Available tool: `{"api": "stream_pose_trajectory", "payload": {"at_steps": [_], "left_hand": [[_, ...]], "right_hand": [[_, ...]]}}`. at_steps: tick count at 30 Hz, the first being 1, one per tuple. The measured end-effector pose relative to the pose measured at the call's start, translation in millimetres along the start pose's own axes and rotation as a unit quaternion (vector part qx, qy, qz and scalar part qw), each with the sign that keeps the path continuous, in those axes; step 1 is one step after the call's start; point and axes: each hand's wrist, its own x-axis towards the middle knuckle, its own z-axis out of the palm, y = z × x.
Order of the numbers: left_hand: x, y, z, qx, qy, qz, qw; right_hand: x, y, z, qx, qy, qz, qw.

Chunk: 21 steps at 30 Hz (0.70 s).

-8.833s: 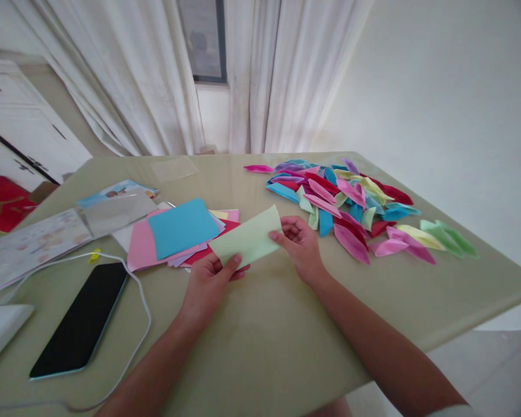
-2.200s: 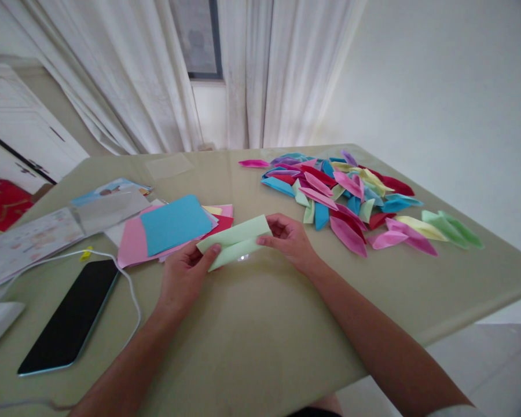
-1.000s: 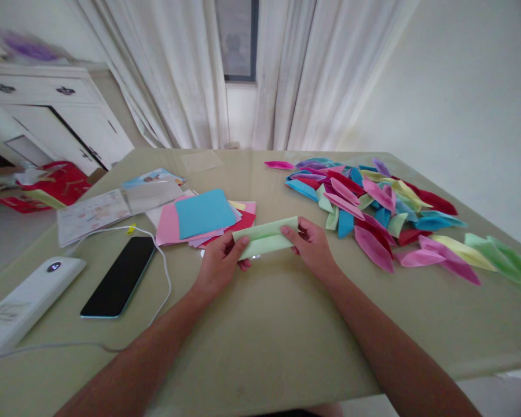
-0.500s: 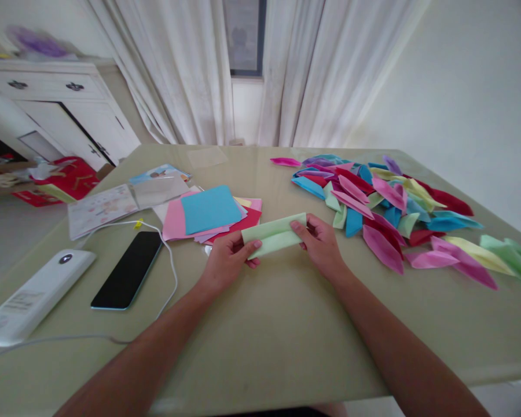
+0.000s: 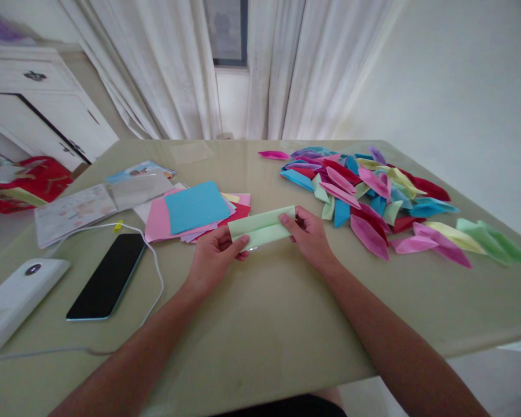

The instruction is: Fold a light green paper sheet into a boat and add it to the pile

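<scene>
A light green paper (image 5: 264,226), folded into a long strip with a crease along its length, is held up over the table between both hands. My left hand (image 5: 216,255) pinches its left end, thumb on top. At the right end my right hand (image 5: 307,234) grips it the same way, thumb on the upper face. Just behind my left hand lies a stack of coloured sheets with a blue sheet (image 5: 197,207) on top. Many folded paper pieces (image 5: 370,234) in pink, blue, green, yellow and red are heaped to the right.
On the left of the table (image 5: 260,336) are a black phone (image 5: 107,277), a white device (image 5: 19,301) and a white cable (image 5: 159,272). Printed sheets (image 5: 76,211) lie behind them. A white cabinet (image 5: 47,98) stands beyond the table at the left.
The view has shifted, so the table and its contents appear farther left. Both hands keep the same hold on the green paper, whose fold looks much the same.
</scene>
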Motion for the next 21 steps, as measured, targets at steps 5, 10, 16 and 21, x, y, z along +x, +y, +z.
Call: {"api": "stream_pose_trajectory", "payload": {"at_steps": [5,10,16,21], "left_hand": [[0.2,2.1,0.5,-0.003,0.011,0.001,1.000],[-1.0,2.3,0.6,-0.013,0.008,0.010,1.000],[-1.6,2.0,0.3,-0.014,0.014,0.020,1.000],[-1.9,5.8,1.6,-0.011,0.023,0.024,0.999]], "right_hand": [[-0.2,0.5,-0.9,0.004,-0.001,-0.005,1.000],[-0.5,-0.6,-1.0,0.007,0.009,0.001,1.000],[-0.9,-3.1,0.1,0.013,0.017,-0.009,1.000],[-2.2,-5.6,0.1,0.006,0.026,-0.023,0.999]]}}
